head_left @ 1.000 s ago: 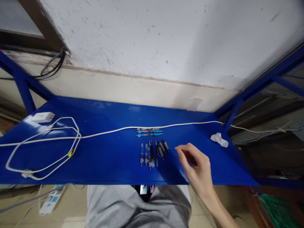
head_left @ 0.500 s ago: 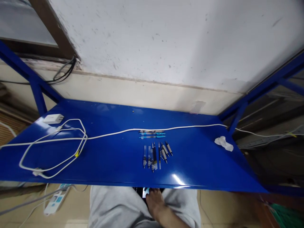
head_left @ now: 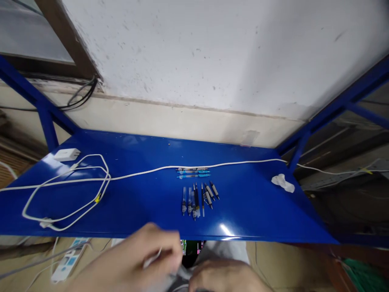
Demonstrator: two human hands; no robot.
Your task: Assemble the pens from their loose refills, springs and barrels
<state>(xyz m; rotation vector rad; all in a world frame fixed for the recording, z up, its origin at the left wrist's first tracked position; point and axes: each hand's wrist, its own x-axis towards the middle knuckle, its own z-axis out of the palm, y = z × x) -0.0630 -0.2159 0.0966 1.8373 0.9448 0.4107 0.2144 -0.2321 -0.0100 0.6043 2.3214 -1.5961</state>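
Note:
My left hand [head_left: 146, 255], smeared by motion, is raised at the shelf's front edge with its fingers bent; I cannot make out anything in it. Lower down, my right hand [head_left: 225, 276] is over my lap with curled fingers, its fingertips hidden. Between the hands, a lit phone screen [head_left: 191, 247] shows in my lap. On the blue shelf lie clear pen barrels [head_left: 184, 200], dark refills [head_left: 202, 198] and pen parts with grey grips [head_left: 209, 198]. Behind them, several whole pens [head_left: 194, 175], some of them blue, lie sideways. Neither hand touches these pens or parts.
A white cable [head_left: 142, 173] runs across the blue shelf [head_left: 136, 207], with a looped cable [head_left: 105, 166] and a white charger [head_left: 67, 154] at left. Crumpled white tissue [head_left: 283, 183] lies at right. A power strip [head_left: 68, 261] is on the floor.
My left hand has come into view and risen in front of the shelf edge. My right hand has moved off the phone, down and to the right. The pens have stayed put.

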